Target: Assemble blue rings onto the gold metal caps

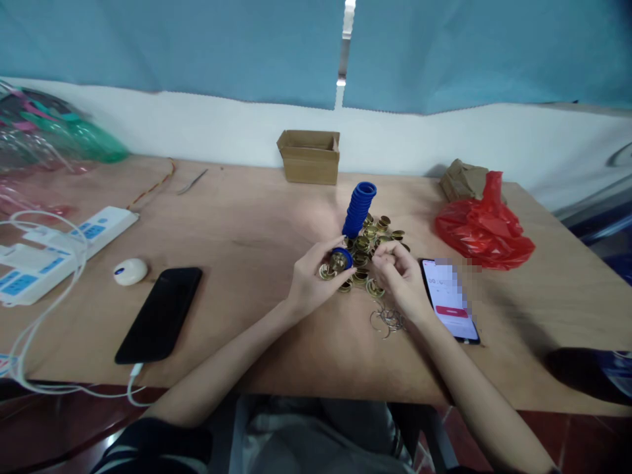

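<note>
Assembly mid-frame: left hand [313, 280] pinches a blue-capped brass piece [340, 259]; right hand [397, 276] curls over brass pile [375, 240], grip unclear; fitting needs alignment

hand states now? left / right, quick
Left hand: closed on a brass piece with a blue ring.
Right hand: fingers curled over the pile of brass pieces; whether it holds one cannot be told.

1. A light wooden table [237, 224] fills the view, its far edge set against the wall.
2. The wall [395, 141] is white low down.
3. Blue curtains [197, 46] hang above it, with a narrow bright gap [347, 26] between them.
4. Dark reddish floor [582, 441] shows under the table.
</note>
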### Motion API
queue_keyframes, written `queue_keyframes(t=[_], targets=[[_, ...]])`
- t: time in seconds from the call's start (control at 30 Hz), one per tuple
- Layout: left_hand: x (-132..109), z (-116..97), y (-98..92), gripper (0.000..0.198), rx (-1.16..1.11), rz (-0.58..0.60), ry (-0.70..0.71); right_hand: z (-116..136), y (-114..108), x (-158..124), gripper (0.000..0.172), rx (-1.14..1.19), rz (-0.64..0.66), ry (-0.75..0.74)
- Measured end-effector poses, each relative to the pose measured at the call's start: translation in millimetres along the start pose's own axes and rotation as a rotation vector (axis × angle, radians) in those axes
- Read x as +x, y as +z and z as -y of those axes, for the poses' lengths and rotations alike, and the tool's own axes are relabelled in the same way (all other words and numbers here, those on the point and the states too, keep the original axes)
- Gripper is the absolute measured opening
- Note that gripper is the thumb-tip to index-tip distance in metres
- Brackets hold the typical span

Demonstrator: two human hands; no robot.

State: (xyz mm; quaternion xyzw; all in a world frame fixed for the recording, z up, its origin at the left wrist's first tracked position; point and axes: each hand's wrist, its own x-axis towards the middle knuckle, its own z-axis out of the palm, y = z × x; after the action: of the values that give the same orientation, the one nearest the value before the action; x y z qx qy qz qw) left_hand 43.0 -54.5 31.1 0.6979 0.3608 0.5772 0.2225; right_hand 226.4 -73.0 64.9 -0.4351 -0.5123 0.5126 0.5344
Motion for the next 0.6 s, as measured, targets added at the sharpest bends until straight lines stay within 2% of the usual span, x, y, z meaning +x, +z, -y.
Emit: queue_keyframes(t=[0.1,0.37,0.6], targets=[[0.0,5.0,0.7,0.055,-0.040,-0.031,-0.056,-2.0,0.7,0.3,0.017,-0.016,-0.049,-0.023],[1.8,-0.1,-0.6,0.031,-0.012,0.033,0.007,-3.5,10.9,-3.4,0.016,-0.148,-0.008,-0.025],[-6.1,-3.0,2.2,0.042,0.009,0.124,-0.045,-7.9,16.1,-6.6,0.020,-0.187,0.040,-0.121]])
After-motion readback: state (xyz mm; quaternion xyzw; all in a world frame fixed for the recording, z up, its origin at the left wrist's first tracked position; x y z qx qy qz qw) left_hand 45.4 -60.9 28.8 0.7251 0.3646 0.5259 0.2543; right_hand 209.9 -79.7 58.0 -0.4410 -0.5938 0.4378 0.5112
